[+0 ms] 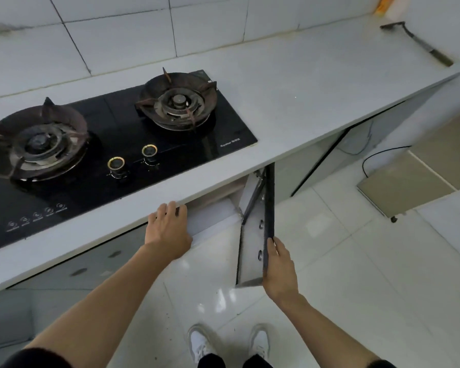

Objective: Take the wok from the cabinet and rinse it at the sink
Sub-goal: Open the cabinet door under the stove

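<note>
Under the white countertop [316, 96], two cabinet doors stand open. My left hand [168, 229] grips the top edge of the left door [213, 224], just below the counter's front edge. My right hand [278, 266] holds the dark outer edge of the right door [252, 251], which is swung out toward me and shows its pale inner face and hinge [258, 187]. The cabinet's inside is hidden by the counter and the doors. No wok and no sink are in view.
A black glass two-burner gas hob [133, 160] sits in the counter at the left. A long-handled scraper [420, 43] lies at the counter's far right. A flat scale [398, 187] with a cable rests on the tiled floor. My white shoes [229, 341] are below.
</note>
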The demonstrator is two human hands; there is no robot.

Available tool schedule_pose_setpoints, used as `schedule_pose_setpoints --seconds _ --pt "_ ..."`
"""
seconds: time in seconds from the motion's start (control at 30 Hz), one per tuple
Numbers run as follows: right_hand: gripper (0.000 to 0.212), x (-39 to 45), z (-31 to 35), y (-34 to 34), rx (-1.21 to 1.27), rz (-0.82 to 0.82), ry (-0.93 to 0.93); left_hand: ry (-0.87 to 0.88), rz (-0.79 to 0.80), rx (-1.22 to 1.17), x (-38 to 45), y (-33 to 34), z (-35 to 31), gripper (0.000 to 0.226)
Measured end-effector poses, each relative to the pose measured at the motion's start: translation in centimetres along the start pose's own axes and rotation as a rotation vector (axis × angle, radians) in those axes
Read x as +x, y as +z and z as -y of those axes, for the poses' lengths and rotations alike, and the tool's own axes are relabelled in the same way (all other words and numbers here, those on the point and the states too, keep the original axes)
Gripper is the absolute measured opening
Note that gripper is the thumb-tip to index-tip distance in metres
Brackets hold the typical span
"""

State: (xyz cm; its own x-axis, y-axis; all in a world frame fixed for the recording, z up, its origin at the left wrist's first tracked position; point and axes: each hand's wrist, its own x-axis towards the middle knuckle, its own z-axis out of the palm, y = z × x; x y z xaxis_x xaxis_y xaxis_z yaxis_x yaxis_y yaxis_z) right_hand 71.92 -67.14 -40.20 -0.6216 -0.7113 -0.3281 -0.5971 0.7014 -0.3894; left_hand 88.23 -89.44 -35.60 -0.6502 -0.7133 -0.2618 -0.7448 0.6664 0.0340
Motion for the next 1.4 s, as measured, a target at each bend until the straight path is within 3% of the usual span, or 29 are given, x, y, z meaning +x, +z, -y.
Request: schedule_pose_setpoints --seconds 0.17,0.4,0.57,0.8,1.03,1.4 --pt "0.091 0.8 -2.8 -1.9 -0.199 0.052 -0.01 0.071 0.027 0.046 1.7 -0.5 -0.8 0.042" --pt "0.085 2.0 -6.5 -3.8 -0.382 0.042 0.061 -0.01 0.1 0.051 2.6 -1.4 -3.0 0.045" --pt "0.094 3.1 -8.6 -4.5 -0.338 0.042 0.202 0.057 0.064 0.088 2.4 -1.5 -6.2 0.055" --pt "0.107 4.8 -13.8 -5.1 -0.268 0.049 0.163 0.101 0.043 0.067 1.5 -2.3 -11.3 0.064" --pt "0.098 6.2 -17.1 -9.6 -0.122 0.187 0.121 0.037 0.046 0.056 -0.2 -3.2 -12.5 0.068" --pt "0.086 4.7 -16.2 -11.2 -0.25 0.201 0.083 -0.058 0.069 0.023 -3.8 -5.4 -15.5 0.069"
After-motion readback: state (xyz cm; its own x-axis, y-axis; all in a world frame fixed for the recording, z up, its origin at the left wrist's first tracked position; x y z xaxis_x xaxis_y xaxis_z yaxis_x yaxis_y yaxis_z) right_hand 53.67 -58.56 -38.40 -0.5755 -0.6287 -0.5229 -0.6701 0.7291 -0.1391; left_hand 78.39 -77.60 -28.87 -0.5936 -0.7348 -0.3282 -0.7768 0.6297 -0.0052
